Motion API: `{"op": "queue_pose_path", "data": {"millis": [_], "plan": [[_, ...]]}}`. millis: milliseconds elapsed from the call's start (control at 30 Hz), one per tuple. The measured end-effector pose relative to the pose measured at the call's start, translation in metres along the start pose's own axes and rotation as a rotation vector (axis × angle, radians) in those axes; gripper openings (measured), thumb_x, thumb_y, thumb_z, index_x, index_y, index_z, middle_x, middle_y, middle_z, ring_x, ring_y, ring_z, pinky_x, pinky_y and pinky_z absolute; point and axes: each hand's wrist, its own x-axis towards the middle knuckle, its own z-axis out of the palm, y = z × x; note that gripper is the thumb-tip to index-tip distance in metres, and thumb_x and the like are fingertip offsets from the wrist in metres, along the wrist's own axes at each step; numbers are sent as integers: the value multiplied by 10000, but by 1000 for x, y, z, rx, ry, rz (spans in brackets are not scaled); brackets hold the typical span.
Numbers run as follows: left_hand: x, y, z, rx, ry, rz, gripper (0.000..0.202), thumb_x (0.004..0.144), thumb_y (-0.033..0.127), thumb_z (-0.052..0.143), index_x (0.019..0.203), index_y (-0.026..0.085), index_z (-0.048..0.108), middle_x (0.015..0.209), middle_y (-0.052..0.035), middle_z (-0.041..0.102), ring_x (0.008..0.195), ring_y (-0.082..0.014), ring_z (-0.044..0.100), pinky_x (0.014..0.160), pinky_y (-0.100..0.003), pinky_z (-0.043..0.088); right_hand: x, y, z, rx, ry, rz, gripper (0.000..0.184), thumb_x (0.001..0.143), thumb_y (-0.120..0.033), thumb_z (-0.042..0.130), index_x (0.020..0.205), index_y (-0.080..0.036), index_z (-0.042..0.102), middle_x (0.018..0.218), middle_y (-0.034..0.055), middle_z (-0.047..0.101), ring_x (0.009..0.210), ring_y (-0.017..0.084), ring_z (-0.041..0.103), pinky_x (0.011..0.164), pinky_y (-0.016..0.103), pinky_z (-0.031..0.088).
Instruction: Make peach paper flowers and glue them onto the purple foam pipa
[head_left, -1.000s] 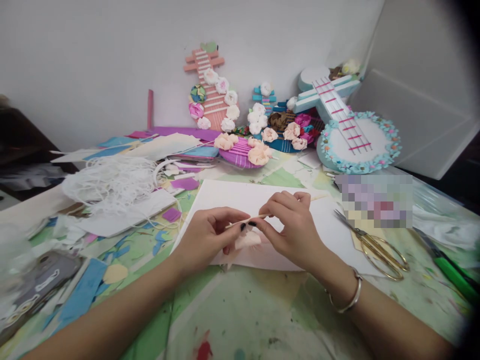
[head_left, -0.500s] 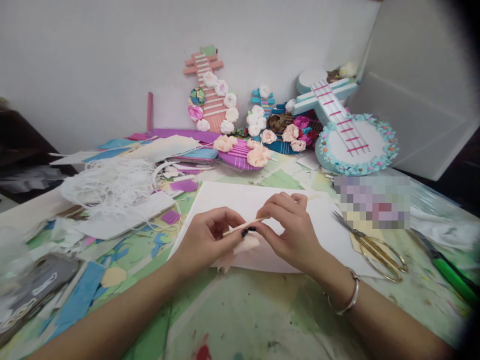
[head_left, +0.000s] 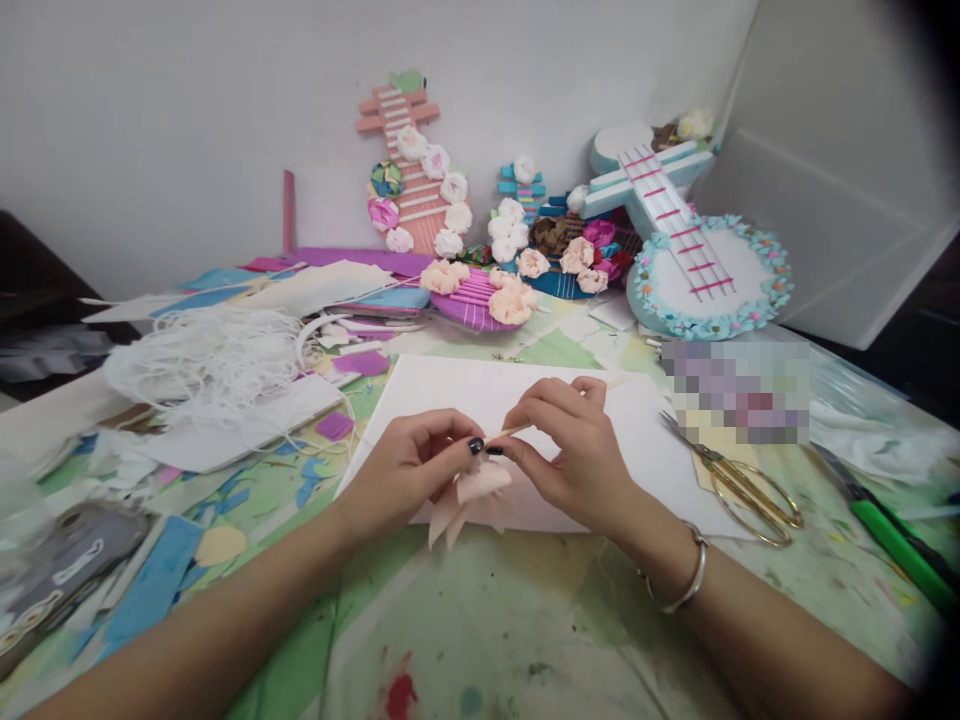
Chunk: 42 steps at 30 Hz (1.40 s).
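Lying well left of the white sheet (head_left: 645, 470) on the counter (head_left: 480, 640) is a tangle of white string (head_left: 210, 360). Over the sheet's near left part, the left hand (head_left: 412, 465) pinches the end of a thin stick (head_left: 512, 431) between thumb and fingers, and pale peach paper (head_left: 480, 485) hangs below this grip, its pointed ends reaching past the sheet's near edge. Farther right over the sheet, the right hand (head_left: 574, 440) pinches the stick too, thumb tips close together. The step in hand looks like working the paper around the stick; the next move probably calls for a firm left pinch and a small, steady turn from the right. Gold-handled scissors (head_left: 739, 485) lie at the sheet's right side, and a green-handled tool (head_left: 900, 540) farther right.
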Motion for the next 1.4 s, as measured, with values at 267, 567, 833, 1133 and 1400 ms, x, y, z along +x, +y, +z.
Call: {"op": "queue_pose_path", "data": {"millis": [267, 567, 833, 1133, 1400], "plan": [[2, -3, 2, 14, 26, -24, 181, 810, 327, 585, 799, 152, 627, 530, 46, 526, 421, -58, 445, 394, -160, 320, 0, 2, -4, -46, -94, -16, 119, 873, -279, 551, 820, -182, 594, 805, 13, 592, 779, 157, 505, 791, 351, 230], [-1, -2, 2, 213, 79, 52, 185, 802, 332, 589, 803, 152, 632, 595, 16, 565, 457, -68, 436, 420, -182, 306, 1, 4, -3, -31, -90, -9, 132, 879, -274, 551, 785, -186, 579, 770, 3, 588, 772, 154, 484, 773, 344, 231], [-3, -8, 2, 542, 213, 370, 117, 760, 137, 579, 837, 186, 651, 633, 26, 588, 485, -65, 417, 472, -191, 339, 0, 1, -2, -80, -23, -52, 150, 901, -285, 537, 798, -187, 585, 773, 5, 598, 754, 145, 491, 775, 345, 232], [-5, -15, 7, 671, 298, 455, 89, 806, 155, 559, 863, 193, 615, 715, 12, 630, 514, -78, 477, 529, -207, 395, 0, 1, 3, -161, 16, -71, 151, 902, -262, 544, 781, -181, 589, 759, 5, 614, 746, 145, 499, 784, 355, 236], [-1, -13, 6, 701, 256, 453, 102, 808, 135, 552, 855, 185, 627, 742, 1, 647, 528, -85, 452, 544, -218, 374, -1, -1, 4, -245, 22, -123, 177, 893, -246, 557, 737, -171, 592, 713, 2, 604, 713, 144, 494, 761, 359, 238]]}}
